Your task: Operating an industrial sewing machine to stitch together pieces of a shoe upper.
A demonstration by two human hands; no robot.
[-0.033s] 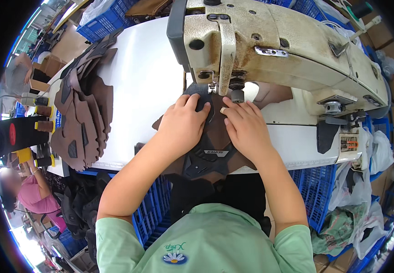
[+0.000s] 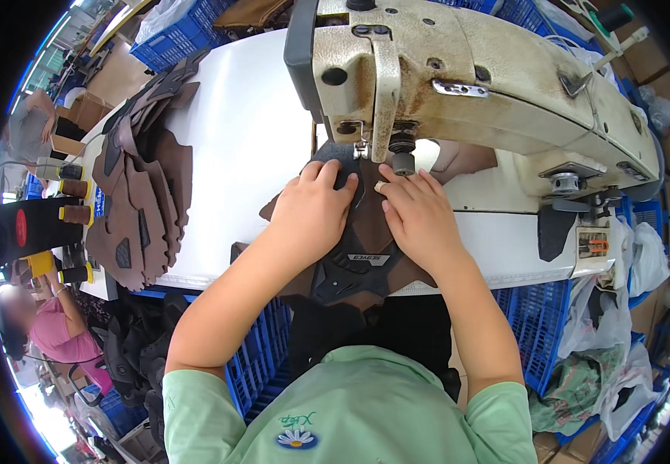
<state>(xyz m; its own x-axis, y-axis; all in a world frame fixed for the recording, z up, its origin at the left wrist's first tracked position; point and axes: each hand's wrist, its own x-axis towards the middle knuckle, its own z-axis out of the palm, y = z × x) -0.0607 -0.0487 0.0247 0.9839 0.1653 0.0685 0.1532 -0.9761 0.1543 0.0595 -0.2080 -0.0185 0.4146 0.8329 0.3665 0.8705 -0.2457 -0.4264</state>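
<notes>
Brown shoe-upper panel (image 2: pixel 366 247): flat under both palms, at sewing-machine presser foot (image 2: pixel 403 158). Left hand (image 2: pixel 315 209), right hand (image 2: pixel 416 213): fingers spread, pressing. Risk: fingertips just beside needle; a slip likely means a crooked seam or a pricked finger.

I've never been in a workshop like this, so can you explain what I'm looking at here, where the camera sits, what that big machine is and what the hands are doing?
The camera is worn on the person's head and looks down, so the picture bulges like a fishbowl. The forearms coming up from the lower edge are the person's own. The big cream machine is an industrial sewing machine on a white table. Both hands lie flat on a dark brown and black piece, probably a shoe upper: the left hand and right hand press it under the needle area. To the left lies a stack of similar brown cut pieces. Blue crates stand below the table, and another person sits at far left.
</notes>
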